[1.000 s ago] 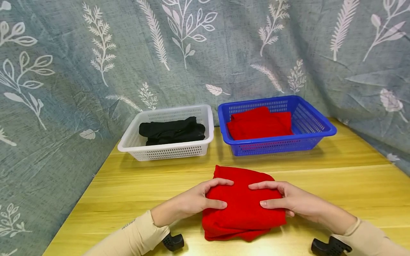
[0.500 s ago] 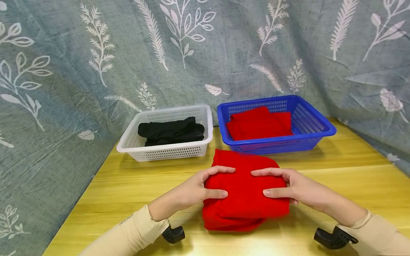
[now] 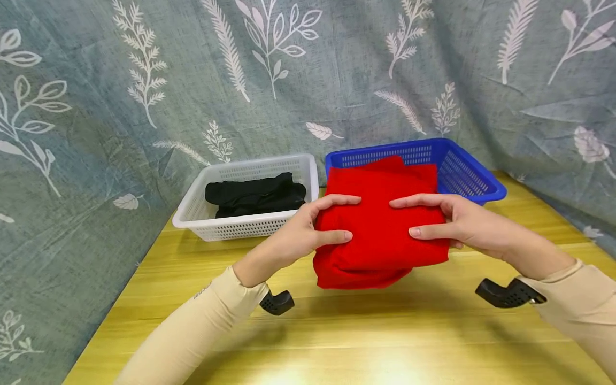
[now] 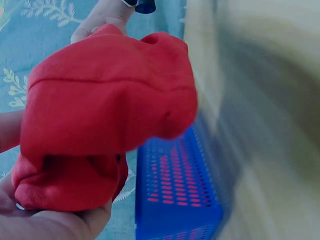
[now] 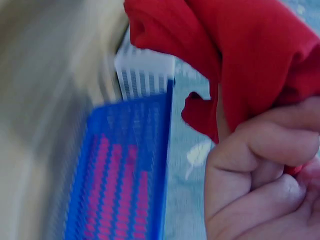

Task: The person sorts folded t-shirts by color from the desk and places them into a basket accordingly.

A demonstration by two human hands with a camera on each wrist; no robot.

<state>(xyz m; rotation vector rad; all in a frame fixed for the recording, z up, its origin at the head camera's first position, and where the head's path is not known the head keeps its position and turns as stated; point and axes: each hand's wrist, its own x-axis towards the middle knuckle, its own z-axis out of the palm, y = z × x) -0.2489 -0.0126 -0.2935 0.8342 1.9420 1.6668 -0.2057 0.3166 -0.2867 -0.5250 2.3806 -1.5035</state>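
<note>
A folded red cloth garment hangs above the table in front of the blue basket, covering much of that basket's near side. My left hand grips its left edge, thumb on top and other fingers beneath. On the opposite edge, my right hand holds it the same way; in the right wrist view its fingers curl under the red garment. From the left wrist view, the garment shows its folded layers drooping. Another red cloth lies in the blue basket, mostly hidden behind the held one.
A white basket with folded black clothing stands left of the blue basket. Both rest on the wooden table, against a grey-green leaf-patterned curtain. Black wrist devices sit under both sleeves.
The red garment has risen off the table and moved forward in both hands, from the table's middle to the front of the blue basket. The baskets stay in place.
</note>
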